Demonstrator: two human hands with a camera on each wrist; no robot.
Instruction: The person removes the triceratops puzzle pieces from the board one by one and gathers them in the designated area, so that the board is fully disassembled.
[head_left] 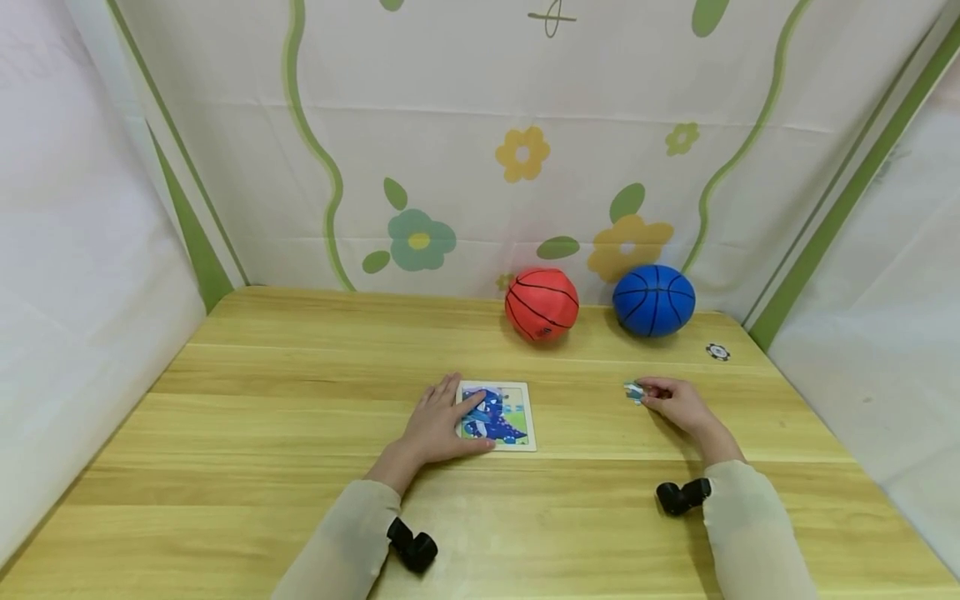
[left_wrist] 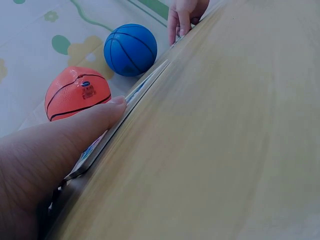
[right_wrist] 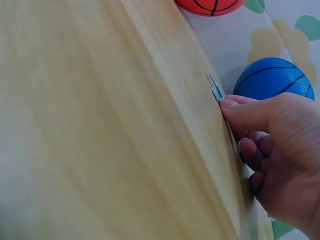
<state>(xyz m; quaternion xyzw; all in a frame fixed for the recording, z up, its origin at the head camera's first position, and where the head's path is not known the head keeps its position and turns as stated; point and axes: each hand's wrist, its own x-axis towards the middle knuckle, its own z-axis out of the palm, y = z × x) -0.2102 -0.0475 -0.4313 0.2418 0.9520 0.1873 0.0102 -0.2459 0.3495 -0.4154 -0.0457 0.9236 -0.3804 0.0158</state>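
Note:
A square jigsaw puzzle (head_left: pixel 517 408) in a pale frame, with a blue cartoon dinosaur picture, lies flat on the table. Over its left side rests my left hand (head_left: pixel 438 425), fingers spread, thumb along the near edge; the left wrist view shows that thumb (left_wrist: pixel 107 114) on the frame. To the right, my right hand (head_left: pixel 678 406) pinches a small puzzle piece (head_left: pixel 634 392) between thumb and fingers, low over the table. In the right wrist view the piece (right_wrist: pixel 215 87) appears edge-on, so its picture is mostly hidden.
A red ball (head_left: pixel 542 304) and a blue ball (head_left: pixel 654 301), both with basketball lines, stand at the table's back edge. A black-and-white round chip (head_left: pixel 717 352) lies at the back right. White flowered fabric (head_left: pixel 450 167) closes off the back and sides of the wooden table (head_left: pixel 225 500).

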